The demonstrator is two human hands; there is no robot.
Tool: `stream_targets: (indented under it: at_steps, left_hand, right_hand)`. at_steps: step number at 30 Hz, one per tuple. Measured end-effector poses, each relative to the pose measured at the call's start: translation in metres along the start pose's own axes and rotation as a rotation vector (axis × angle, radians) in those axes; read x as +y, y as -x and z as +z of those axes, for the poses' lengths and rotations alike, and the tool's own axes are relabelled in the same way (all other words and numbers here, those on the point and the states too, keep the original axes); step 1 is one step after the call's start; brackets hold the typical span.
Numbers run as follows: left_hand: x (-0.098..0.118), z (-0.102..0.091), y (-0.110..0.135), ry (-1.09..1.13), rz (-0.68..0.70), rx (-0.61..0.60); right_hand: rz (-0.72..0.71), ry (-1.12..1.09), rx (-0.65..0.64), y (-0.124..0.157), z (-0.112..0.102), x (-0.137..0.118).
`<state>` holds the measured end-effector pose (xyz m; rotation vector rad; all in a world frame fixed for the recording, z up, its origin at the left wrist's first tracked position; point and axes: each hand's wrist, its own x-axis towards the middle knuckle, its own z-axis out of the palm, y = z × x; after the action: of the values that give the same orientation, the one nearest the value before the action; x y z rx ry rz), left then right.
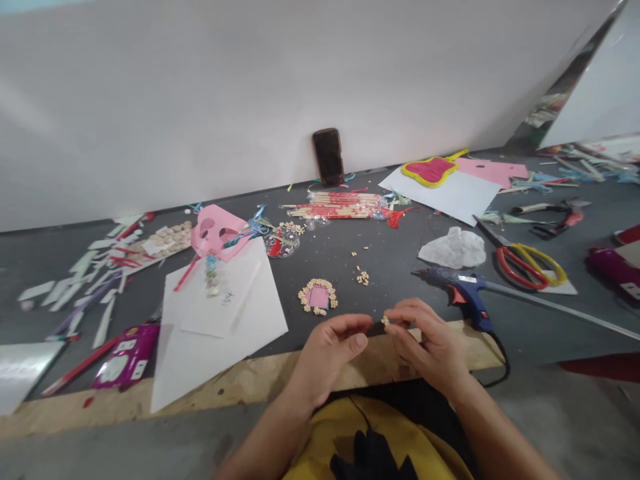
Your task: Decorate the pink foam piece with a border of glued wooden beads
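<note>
Beads (385,321) between left hand (330,350), right hand (430,343) (both pinching)

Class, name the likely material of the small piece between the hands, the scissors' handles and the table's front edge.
The small piece: pale, matt beige, probably wood; too small to be sure. The scissors' handles: glossy red and yellow, likely plastic. The table's front edge: bare tan, seemingly plywood.

one head-worn view, forward and down, close over the table (400,287), horizon seemingly tilted

Dark grey table (390,267) with glue gun (465,293), scissors (525,263), white paper (220,320), beaded pink frame (319,297)
</note>
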<state>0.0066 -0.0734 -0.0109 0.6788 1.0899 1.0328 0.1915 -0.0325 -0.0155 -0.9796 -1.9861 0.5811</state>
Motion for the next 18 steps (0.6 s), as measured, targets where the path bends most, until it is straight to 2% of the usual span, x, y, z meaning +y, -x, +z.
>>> stream_targets:
  at_steps: [4, 7, 9, 14, 18]
  left_hand:
    - [0.020, -0.014, -0.014, -0.625, 0.276, 0.209]
    - [0.036, -0.019, -0.037, -1.057, 0.440, 0.232]
    - [0.044, -0.019, -0.058, -1.335, 0.451, 0.221]
    - [0.057, -0.014, -0.111, -1.498, 0.411, 0.235]
    - [0.059, -0.006, -0.137, -1.601, 0.373, 0.235]
  right_hand:
    - [0.023, 0.295, -0.183, 0.001, 0.010, 0.018]
    - [0.047, 0.415, -0.283, 0.003, 0.018, 0.022]
    - [0.058, 0.451, -0.303, 0.005, 0.020, 0.022]
    - [0.070, 0.388, -0.247, 0.006, 0.016, 0.019]
    - [0.077, 0.378, -0.166, 0.009, 0.005, 0.020]
